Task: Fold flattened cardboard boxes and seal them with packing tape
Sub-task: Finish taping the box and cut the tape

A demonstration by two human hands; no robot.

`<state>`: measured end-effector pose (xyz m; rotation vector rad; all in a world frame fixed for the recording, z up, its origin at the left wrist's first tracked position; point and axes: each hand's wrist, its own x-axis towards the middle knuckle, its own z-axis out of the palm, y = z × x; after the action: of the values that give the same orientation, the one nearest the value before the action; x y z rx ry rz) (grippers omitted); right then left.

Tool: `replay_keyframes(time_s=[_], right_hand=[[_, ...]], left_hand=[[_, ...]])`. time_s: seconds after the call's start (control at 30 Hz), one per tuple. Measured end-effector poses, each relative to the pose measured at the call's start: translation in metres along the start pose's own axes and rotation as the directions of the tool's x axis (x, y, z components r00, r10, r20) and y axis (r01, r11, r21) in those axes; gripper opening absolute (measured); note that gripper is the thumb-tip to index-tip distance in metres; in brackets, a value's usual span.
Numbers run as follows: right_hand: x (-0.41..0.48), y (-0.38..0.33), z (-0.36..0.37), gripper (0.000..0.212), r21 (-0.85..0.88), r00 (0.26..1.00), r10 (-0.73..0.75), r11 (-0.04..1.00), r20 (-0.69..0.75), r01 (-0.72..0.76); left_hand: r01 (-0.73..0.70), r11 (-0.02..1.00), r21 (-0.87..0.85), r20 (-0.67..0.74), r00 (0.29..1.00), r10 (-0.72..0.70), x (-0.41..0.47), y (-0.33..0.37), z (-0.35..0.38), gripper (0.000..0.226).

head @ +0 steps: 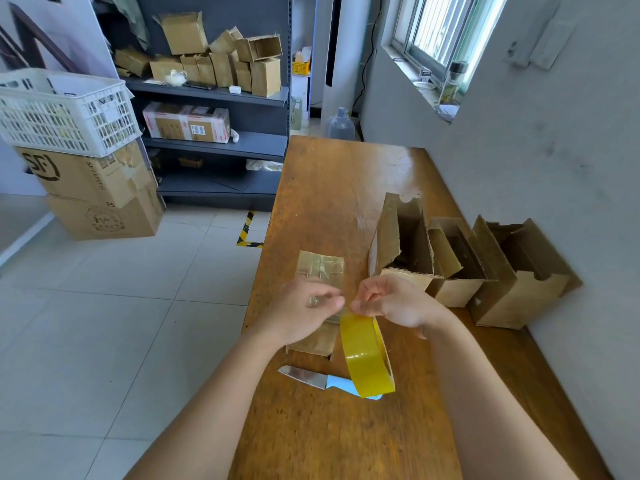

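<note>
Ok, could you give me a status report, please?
Both busy: right hand holds tape roll, left hand pinches its end; flattened box beneath; knife nearby.

A flattened box (322, 268) and a knife (304, 375) are laid on the wooden table (329, 185), three open boxes (453, 292) lined up (wall side).

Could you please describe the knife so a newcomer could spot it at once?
Find the long wooden table beside the wall. Near its left edge, just nearer than the taped cardboard box, lies the knife. It alone is metal: silver blade pointing left, pale blue handle partly behind the yellow roll of tape.
</note>
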<state>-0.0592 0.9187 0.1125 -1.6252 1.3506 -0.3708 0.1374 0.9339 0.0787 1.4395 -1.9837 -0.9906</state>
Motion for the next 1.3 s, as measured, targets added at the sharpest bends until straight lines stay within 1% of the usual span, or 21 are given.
replay_keyframes(time_s=[0.03,0.1,0.13,0.17,0.23,0.33,0.4,0.47,0.5,0.6,0.63,0.7,0.77,0.8,0.9,0.97,1.03,1.1,1.13,1.2,1.3], right_hand=[[-0.001,-0.004,-0.002,0.012,-0.010,1.000,-0.023,1.000,0.001,0.023],[-0.003,-0.010,-0.004,0.012,-0.023,0.998,-0.057,0.998,0.001,0.057],[-0.003,-0.012,-0.005,0.013,-0.019,0.998,-0.069,0.997,-0.006,0.069],[-0.004,-0.013,-0.005,0.013,-0.010,0.997,-0.077,0.997,-0.013,0.077],[-0.006,-0.014,-0.004,0.014,0.004,0.996,-0.081,0.997,-0.030,0.081],[-0.013,-0.020,0.000,0.015,0.019,0.990,-0.111,0.993,-0.093,0.113],[-0.015,-0.024,0.003,0.016,0.066,0.979,-0.118,0.989,-0.163,0.131],[-0.017,-0.027,0.009,0.014,0.175,0.974,-0.122,0.972,-0.193,0.156],[-0.017,-0.029,0.012,0.018,0.228,0.973,-0.128,0.958,-0.193,0.171],[-0.022,-0.029,0.017,0.059,0.303,0.968,-0.104,0.938,-0.228,0.172],[-0.024,-0.029,0.018,0.060,0.294,0.969,-0.109,0.940,-0.221,0.173],[-0.029,-0.031,0.021,0.043,0.242,0.978,-0.164,0.951,-0.126,0.191],[-0.030,-0.032,0.029,0.041,0.169,0.972,-0.216,0.959,-0.087,0.228],[-0.029,-0.033,0.032,0.043,0.162,0.964,-0.236,0.954,-0.120,0.253],[-0.029,-0.040,0.031,0.042,0.178,0.920,-0.248,0.934,-0.302,0.310],[-0.027,-0.043,0.025,0.046,0.054,0.877,-0.267,0.948,-0.399,0.313],[-0.024,-0.043,0.018,0.050,-0.134,0.845,-0.261,0.965,-0.467,0.224],[-0.023,-0.039,0.015,0.054,-0.325,0.828,-0.248,0.942,-0.503,0.084],[-0.024,-0.036,0.013,0.055,-0.387,0.827,-0.237,0.922,-0.509,0.026],[-0.023,-0.030,0.010,0.055,-0.411,0.839,-0.187,0.910,-0.511,-0.047],[-0.016,-0.019,0.005,0.052,-0.405,0.866,-0.117,0.908,-0.486,-0.104]], left_hand=[[-0.012,0.999,-0.049,0.032,0.999,0.014,-0.002,0.008,0.002,0.022],[-0.004,0.990,-0.142,0.023,1.000,0.007,-0.004,0.017,0.002,0.005],[0.000,0.984,-0.180,-0.005,1.000,-0.001,-0.003,0.018,0.000,0.005],[-0.004,0.980,-0.199,-0.029,1.000,-0.002,-0.003,0.018,-0.002,0.012],[-0.016,0.985,-0.171,-0.043,0.999,0.009,-0.003,0.021,-0.006,0.022],[-0.055,0.996,-0.066,-0.085,0.995,0.049,-0.009,0.031,-0.010,0.024],[-0.085,0.996,-0.019,-0.167,0.983,0.081,-0.012,0.036,-0.014,0.018],[-0.094,0.995,-0.027,-0.273,0.958,0.083,-0.012,0.038,-0.018,0.013],[-0.082,0.996,-0.044,-0.322,0.944,0.064,-0.012,0.039,-0.021,0.014],[-0.006,0.994,-0.111,-0.449,0.893,-0.045,-0.013,0.034,-0.029,0.017],[0.012,0.990,-0.143,-0.487,0.870,-0.081,-0.013,0.032,-0.032,0.018],[0.024,0.974,-0.225,-0.554,0.819,-0.148,-0.014,0.028,-0.037,0.018],[0.021,0.962,-0.273,-0.584,0.791,-0.183,-0.016,0.028,-0.040,0.018],[0.024,0.960,-0.280,-0.579,0.793,-0.189,-0.016,0.029,-0.041,0.017],[0.051,0.949,-0.311,-0.555,0.801,-0.225,-0.018,0.029,-0.039,0.018],[0.074,0.939,-0.336,-0.555,0.789,-0.261,-0.016,0.028,-0.036,0.020],[0.099,0.908,-0.408,-0.539,0.776,-0.327,-0.012,0.027,-0.038,0.022],[0.117,0.868,-0.482,-0.523,0.756,-0.393,-0.008,0.025,-0.044,0.024],[0.127,0.857,-0.499,-0.518,0.749,-0.413,-0.006,0.022,-0.046,0.027],[0.147,0.838,-0.526,-0.502,0.741,-0.446,-0.005,0.014,-0.045,0.029],[0.195,0.774,-0.602,-0.435,0.733,-0.523,-0.005,0.003,-0.035,0.021]])
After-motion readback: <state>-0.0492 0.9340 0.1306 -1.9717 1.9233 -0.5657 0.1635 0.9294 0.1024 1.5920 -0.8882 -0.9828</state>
